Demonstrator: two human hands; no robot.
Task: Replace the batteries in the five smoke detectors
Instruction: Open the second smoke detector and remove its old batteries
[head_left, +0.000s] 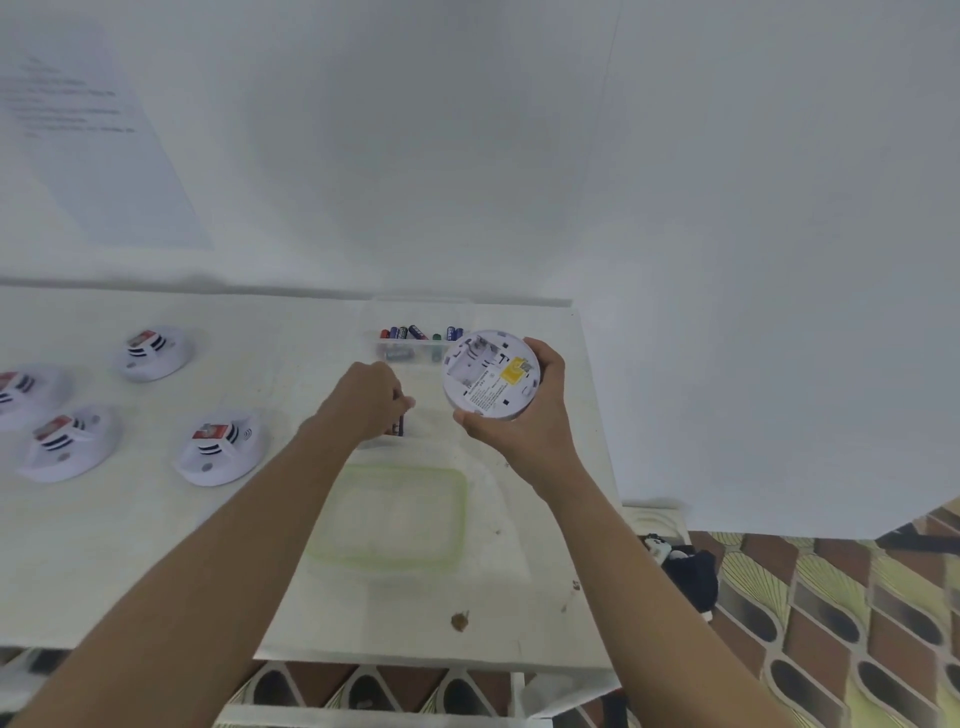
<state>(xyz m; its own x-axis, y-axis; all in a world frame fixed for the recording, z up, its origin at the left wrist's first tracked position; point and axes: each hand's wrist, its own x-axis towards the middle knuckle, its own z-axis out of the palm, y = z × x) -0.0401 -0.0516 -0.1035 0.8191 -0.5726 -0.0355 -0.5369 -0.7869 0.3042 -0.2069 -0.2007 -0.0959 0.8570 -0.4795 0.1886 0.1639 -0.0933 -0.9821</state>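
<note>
While the right hand grips a round plastic detector, the left hand pinches a battery.

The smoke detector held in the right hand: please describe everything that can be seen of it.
The smoke detector is a round white disc, plastic by its look, tilted with its underside toward the camera. A yellow label, a printed sticker and small dark slots show there, plus a grey recess at upper left; its contents cannot be told. The right hand grips its rim, thumb below, fingers at the right, holding it above the table.
</note>
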